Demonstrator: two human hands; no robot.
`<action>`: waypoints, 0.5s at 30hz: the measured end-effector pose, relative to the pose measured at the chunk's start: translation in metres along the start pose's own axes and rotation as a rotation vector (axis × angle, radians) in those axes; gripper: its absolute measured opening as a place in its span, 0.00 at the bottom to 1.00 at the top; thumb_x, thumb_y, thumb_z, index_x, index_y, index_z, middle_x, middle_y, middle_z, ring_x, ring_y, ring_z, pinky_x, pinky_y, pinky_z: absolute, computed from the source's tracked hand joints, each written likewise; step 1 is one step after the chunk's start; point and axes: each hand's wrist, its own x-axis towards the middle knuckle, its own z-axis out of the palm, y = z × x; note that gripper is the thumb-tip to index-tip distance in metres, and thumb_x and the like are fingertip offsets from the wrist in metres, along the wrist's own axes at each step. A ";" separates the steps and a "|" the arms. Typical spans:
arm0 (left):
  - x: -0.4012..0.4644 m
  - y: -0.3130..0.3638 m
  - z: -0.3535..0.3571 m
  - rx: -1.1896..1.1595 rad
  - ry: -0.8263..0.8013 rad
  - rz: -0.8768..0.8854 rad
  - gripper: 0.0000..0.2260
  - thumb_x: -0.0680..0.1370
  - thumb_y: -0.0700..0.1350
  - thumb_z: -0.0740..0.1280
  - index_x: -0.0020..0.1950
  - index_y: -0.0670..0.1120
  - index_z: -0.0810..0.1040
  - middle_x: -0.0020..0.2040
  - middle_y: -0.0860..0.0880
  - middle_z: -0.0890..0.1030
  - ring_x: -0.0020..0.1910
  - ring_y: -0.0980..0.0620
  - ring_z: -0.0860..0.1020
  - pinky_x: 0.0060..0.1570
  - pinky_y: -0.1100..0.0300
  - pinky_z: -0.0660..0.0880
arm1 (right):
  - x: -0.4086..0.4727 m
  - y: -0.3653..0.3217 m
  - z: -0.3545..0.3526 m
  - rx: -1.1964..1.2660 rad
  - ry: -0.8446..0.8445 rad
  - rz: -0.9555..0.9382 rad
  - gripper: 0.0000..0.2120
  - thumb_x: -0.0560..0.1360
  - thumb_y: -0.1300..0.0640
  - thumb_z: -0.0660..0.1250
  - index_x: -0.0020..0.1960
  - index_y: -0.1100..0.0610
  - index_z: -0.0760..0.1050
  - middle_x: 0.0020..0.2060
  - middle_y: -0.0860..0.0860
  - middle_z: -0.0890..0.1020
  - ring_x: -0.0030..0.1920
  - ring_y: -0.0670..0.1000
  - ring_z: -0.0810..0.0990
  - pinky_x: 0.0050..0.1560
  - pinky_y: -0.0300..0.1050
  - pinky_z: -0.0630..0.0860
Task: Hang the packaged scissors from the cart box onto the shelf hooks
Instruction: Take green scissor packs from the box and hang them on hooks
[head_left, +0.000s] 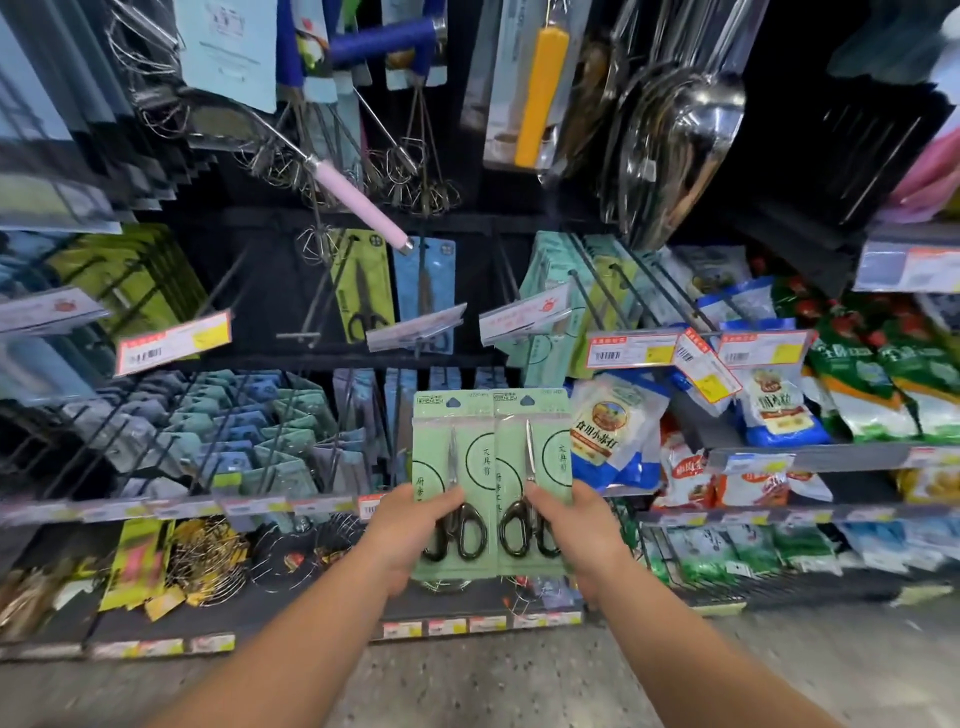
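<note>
Two green scissors packs held upright side by side, edges touching, in front of the shelf hooks (332, 291). Left hand (410, 530) grips left pack (453, 467), thumb over the handles; right hand (576, 525) grips right pack (532, 462) likewise.

Green scissors cards (493, 483) read 文具剪; the white bag (613, 431) reads 食用小苏打.
</note>
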 end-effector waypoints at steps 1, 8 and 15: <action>0.004 0.002 -0.002 -0.026 0.000 -0.004 0.45 0.72 0.56 0.75 0.80 0.42 0.54 0.78 0.43 0.61 0.76 0.41 0.62 0.73 0.38 0.58 | -0.001 -0.005 0.000 0.011 0.012 -0.005 0.42 0.71 0.41 0.71 0.77 0.57 0.59 0.74 0.54 0.68 0.72 0.56 0.69 0.70 0.57 0.68; 0.027 0.024 -0.019 -0.105 0.022 -0.026 0.57 0.54 0.69 0.78 0.76 0.45 0.63 0.75 0.41 0.67 0.73 0.38 0.66 0.71 0.34 0.60 | 0.019 -0.022 0.008 0.057 0.053 -0.114 0.41 0.76 0.45 0.69 0.79 0.59 0.52 0.77 0.53 0.60 0.76 0.55 0.60 0.73 0.52 0.60; 0.028 0.029 -0.014 -0.199 -0.011 -0.027 0.60 0.53 0.67 0.80 0.78 0.46 0.59 0.75 0.39 0.66 0.73 0.37 0.66 0.72 0.34 0.59 | 0.034 -0.026 0.008 -0.002 0.013 -0.134 0.28 0.74 0.44 0.71 0.68 0.57 0.69 0.65 0.48 0.76 0.69 0.51 0.71 0.67 0.49 0.70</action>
